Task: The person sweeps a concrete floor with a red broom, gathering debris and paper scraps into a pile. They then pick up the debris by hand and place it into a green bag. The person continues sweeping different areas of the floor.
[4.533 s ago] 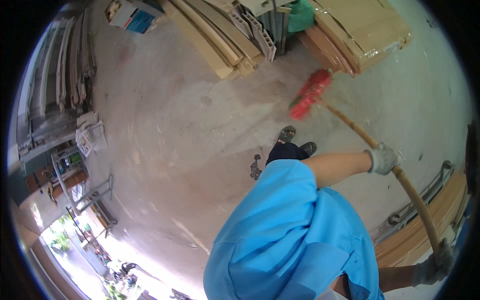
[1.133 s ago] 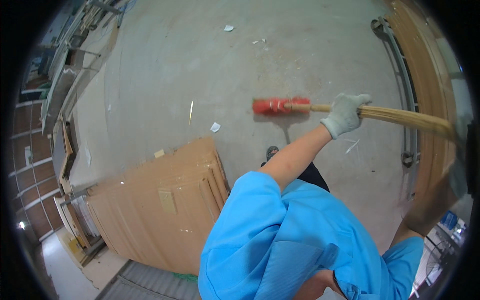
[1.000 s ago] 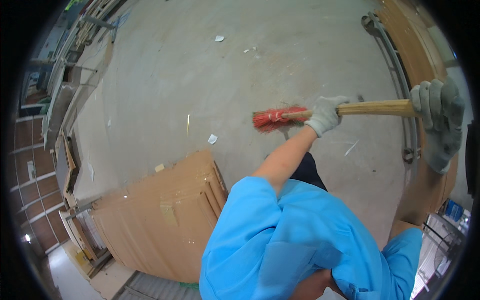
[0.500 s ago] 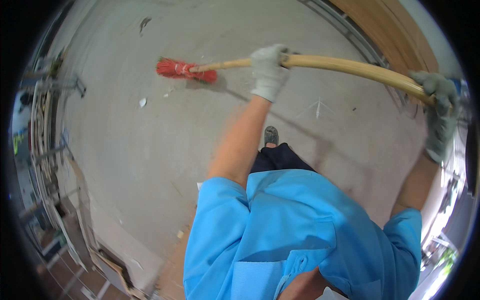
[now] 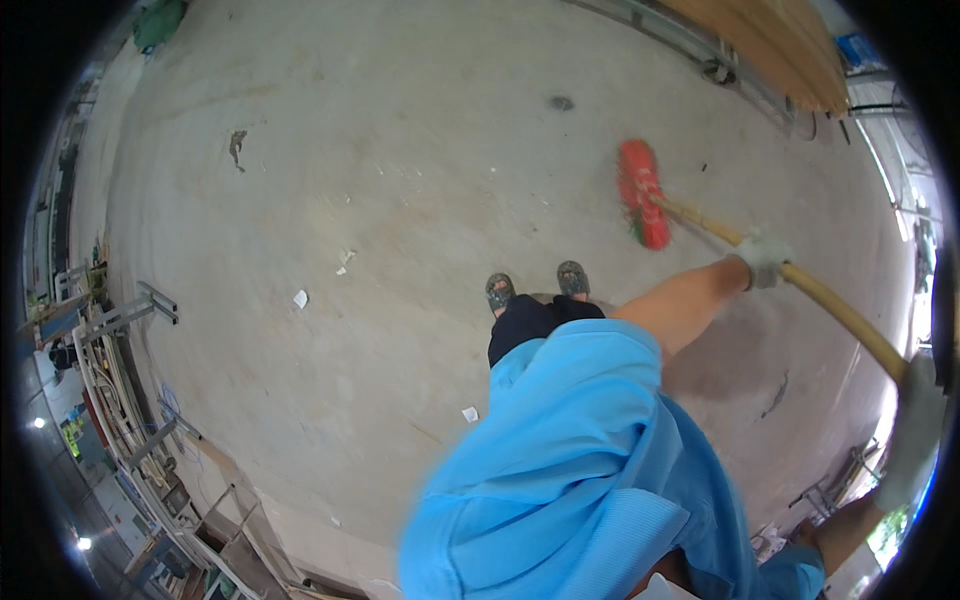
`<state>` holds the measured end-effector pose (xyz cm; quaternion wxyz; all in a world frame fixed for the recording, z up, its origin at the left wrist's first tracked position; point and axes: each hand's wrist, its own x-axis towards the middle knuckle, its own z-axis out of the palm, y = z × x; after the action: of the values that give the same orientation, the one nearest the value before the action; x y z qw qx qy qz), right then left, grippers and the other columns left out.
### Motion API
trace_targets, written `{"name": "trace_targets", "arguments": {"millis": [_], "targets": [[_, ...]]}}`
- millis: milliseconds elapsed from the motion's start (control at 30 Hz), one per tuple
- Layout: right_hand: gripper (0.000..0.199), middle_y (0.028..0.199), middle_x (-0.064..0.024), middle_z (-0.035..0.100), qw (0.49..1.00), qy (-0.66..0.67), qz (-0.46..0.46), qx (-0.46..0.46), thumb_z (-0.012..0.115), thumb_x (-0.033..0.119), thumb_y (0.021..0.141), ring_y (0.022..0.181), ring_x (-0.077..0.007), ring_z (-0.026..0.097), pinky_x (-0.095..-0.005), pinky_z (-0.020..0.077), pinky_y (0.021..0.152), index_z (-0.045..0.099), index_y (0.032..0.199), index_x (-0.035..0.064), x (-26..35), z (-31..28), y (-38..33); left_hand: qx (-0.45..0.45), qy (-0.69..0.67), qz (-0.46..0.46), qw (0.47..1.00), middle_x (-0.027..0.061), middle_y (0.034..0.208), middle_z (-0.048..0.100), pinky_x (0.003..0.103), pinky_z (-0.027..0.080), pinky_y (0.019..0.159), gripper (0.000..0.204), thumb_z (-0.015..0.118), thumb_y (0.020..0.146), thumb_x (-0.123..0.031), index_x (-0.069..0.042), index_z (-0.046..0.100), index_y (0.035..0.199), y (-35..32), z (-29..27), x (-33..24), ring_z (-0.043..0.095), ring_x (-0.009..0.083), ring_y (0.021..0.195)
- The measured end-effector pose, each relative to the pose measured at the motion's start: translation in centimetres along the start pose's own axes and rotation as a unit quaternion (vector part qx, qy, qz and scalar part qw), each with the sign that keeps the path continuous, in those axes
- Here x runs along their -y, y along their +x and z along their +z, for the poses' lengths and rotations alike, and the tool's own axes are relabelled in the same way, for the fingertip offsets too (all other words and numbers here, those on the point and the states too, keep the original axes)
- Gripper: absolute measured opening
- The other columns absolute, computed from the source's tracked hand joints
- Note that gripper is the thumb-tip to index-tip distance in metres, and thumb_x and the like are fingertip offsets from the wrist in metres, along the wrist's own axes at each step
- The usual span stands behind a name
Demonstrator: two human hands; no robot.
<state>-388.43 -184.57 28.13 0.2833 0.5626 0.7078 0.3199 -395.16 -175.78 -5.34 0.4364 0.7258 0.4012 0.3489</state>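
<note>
A broom with a red bristle head (image 5: pixel 642 195) and a long wooden handle (image 5: pixel 845 315) reaches out over the concrete floor to my right. My left hand (image 5: pixel 762 260), in a pale work glove, is wrapped round the handle's lower part, not far from the head. Farther up, near the right rim, my gloved right hand (image 5: pixel 915 425) grips the handle's upper end; its fingers are partly cut off by the dark edge. The red head looks slightly blurred and is at floor level. My two sandalled feet (image 5: pixel 535 285) stand to the left of it.
Bits of white scrap (image 5: pixel 301 299) and a paper piece (image 5: pixel 470 414) lie on the floor. Metal frames and racks (image 5: pixel 130 430) line the left side. Stacked wooden boards (image 5: pixel 770 50) rest on a metal stand at the far right. A green bundle (image 5: pixel 158 25) sits far left.
The broom head has swung from the left across to the right of my feet. My left hand moved right and nearer with it; my right hand dropped lower at the right rim.
</note>
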Motion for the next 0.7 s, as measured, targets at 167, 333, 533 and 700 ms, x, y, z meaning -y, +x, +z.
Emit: {"name": "trace_targets", "arguments": {"millis": [167, 333, 533, 700], "targets": [[0.024, 0.076, -0.0116, 0.054, 0.992, 0.053, -0.074, -0.082, 0.072, 0.007, 0.066, 0.073, -0.0328, 0.054, -0.0456, 0.0430, 0.066, 0.052, 0.078, 0.0045, 3.6, 1.0, 1.1, 0.087, 0.042, -0.040, 0.995, 0.0063, 0.092, 0.070, 0.039, 0.045, 0.089, 0.021, 0.070, 0.074, -0.024, -0.020, 0.070, 0.095, -3.5, -4.2, 4.8, 0.065, 0.0257, 0.094], [0.038, 0.077, -0.0127, 0.058, 0.959, 0.238, -0.142, -0.054, 0.080, 0.007, 0.050, 0.076, -0.0336, 0.055, -0.0439, 0.0428, 0.067, 0.056, 0.080, 0.0042, 4.6, -0.7, 3.7, 0.034, 0.071, -0.067, 0.995, 0.0093, 0.098, 0.069, 0.043, 0.049, 0.086, 0.034, 0.070, 0.074, -0.028, -0.020, 0.069, 0.107, -10.0, -11.7, 7.5, 0.064, 0.0303, 0.097], [0.039, 0.085, -0.0129, 0.063, 0.896, 0.367, -0.234, -0.090, 0.080, 0.015, 0.059, 0.085, -0.0333, 0.059, -0.0445, 0.0449, 0.075, 0.064, 0.095, 0.0084, 21.8, -0.4, 8.6, -0.052, 0.208, -0.234, 0.948, 0.0118, 0.099, 0.069, 0.043, 0.050, 0.082, 0.034, 0.071, 0.073, -0.028, -0.019, 0.070, 0.106, -25.6, -23.8, 19.8, 0.066, 0.0303, 0.096], [0.034, 0.079, -0.0180, 0.062, 0.811, 0.407, -0.399, -0.131, 0.075, 0.024, 0.071, 0.079, -0.0369, 0.060, -0.0450, 0.0476, 0.070, 0.063, 0.097, 0.0053, 38.0, -7.5, 9.1, -0.245, 0.381, -0.543, 0.707, 0.0055, 0.112, 0.065, 0.048, 0.040, 0.093, 0.035, 0.065, 0.080, -0.023, -0.024, 0.064, 0.115, -36.2, -32.8, 25.3, 0.058, 0.0301, 0.110]]}}
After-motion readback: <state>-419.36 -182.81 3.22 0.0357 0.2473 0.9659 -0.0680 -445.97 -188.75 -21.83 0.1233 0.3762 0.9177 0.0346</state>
